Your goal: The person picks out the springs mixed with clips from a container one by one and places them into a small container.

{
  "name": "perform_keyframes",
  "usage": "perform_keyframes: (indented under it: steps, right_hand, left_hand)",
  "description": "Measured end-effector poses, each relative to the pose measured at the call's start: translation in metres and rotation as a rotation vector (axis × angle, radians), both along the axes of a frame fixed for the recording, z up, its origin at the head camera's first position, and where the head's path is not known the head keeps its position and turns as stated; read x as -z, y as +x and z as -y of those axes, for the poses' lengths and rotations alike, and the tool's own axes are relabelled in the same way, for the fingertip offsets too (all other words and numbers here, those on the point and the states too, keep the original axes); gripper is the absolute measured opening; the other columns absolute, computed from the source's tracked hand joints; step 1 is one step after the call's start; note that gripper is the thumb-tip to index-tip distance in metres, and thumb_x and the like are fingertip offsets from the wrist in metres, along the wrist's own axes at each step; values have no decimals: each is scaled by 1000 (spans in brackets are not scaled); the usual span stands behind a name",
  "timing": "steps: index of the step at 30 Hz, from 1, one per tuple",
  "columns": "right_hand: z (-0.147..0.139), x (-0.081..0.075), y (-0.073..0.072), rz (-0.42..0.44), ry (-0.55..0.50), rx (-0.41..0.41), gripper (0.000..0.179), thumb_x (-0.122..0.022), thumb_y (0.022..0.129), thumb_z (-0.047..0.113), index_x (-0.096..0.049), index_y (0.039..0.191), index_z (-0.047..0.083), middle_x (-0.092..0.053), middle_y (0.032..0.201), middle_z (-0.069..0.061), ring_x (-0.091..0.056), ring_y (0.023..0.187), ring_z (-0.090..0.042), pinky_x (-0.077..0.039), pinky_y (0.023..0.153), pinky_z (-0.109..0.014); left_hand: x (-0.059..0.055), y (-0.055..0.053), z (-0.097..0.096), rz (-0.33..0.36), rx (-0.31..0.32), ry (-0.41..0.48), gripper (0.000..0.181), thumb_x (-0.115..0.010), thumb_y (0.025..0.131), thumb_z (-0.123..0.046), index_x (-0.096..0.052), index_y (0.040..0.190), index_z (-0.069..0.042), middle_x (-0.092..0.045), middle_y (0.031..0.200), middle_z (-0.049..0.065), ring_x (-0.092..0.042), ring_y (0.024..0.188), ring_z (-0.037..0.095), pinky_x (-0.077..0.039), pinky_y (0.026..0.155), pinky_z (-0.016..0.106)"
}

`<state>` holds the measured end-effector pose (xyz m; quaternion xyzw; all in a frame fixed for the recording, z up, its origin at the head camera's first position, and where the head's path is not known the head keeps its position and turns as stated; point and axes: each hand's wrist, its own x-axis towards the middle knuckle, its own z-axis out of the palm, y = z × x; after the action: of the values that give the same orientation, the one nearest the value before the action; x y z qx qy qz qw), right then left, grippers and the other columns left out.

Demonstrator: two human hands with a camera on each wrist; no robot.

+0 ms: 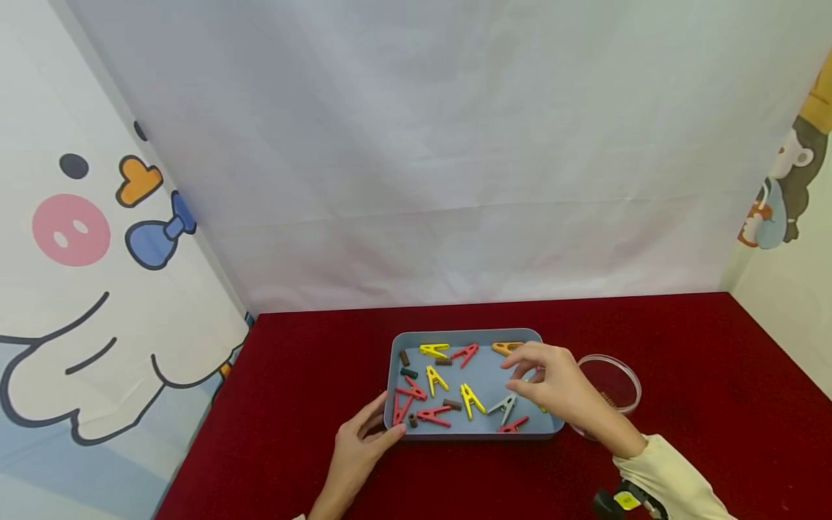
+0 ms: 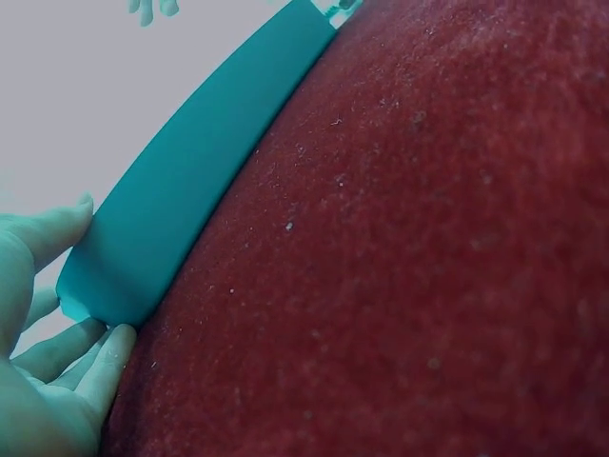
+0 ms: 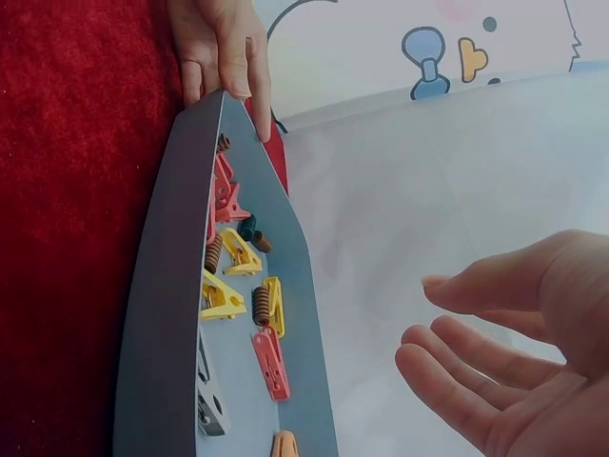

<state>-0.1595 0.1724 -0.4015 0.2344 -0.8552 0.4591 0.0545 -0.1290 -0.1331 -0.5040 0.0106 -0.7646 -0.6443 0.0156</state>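
A grey-blue tray (image 1: 474, 435) lies on the red cloth, holding several plastic clips and small coil springs. My left hand (image 1: 360, 440) grips its near left corner, the thumb (image 2: 57, 228) at the rim and fingers against the outer wall. Over the tray's right part hovers my right hand (image 1: 552, 379), fingers loosely bent and apart from the thumb, with nothing between them in the right wrist view. Below it lie a grey clip (image 1: 503, 408) and an orange clip (image 1: 507, 348). Yellow clips (image 1: 471, 401), red clips (image 1: 434, 416) and a brown spring (image 1: 453, 404) are spread about.
A clear round dish (image 1: 639, 390) stands right of the tray with a copper-coloured spring (image 1: 607, 399) in it, partly hidden by my right arm. Red cloth (image 1: 292, 397) covers the table. A white curtain (image 1: 422, 144) hangs behind, with cartoon-printed panels at both sides.
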Motion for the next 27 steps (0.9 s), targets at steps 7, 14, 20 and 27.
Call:
perform_keyframes:
  steps: [7,14,20,27]
  right_hand:
    - [6,1,-2,22,-6,-8,22,-72,71,5,-65,88,18,-59,89,0,-58,72,-10,-50,59,-23]
    - [8,6,-4,38,-1,-6,22,-71,72,4,-65,88,17,-60,89,0,-58,72,-10,-49,59,-23]
    - [13,11,-8,42,1,-24,20,-71,71,4,-66,87,14,-59,89,-4,-59,72,-11,-49,59,-22]
    - [21,17,-12,57,15,-43,20,-71,72,4,-66,88,14,-60,91,-1,-59,73,-11,-49,58,-22]
  left_hand:
    - [1,0,-1,3,-19,-16,60,-75,69,-29,-52,124,-25,-51,121,1,-54,101,17,-48,73,24]
    - [0,0,-2,-15,-13,-2,60,-75,69,-27,-52,124,-24,-53,120,2,-55,100,17,-48,72,25]
    - [-2,0,-2,-23,-8,8,60,-76,68,-25,-53,124,-22,-53,120,3,-55,100,17,-49,71,25]
    - [-1,0,-1,-14,-7,11,60,-75,68,-27,-52,124,-24,-51,122,2,-54,102,17,-48,73,25]
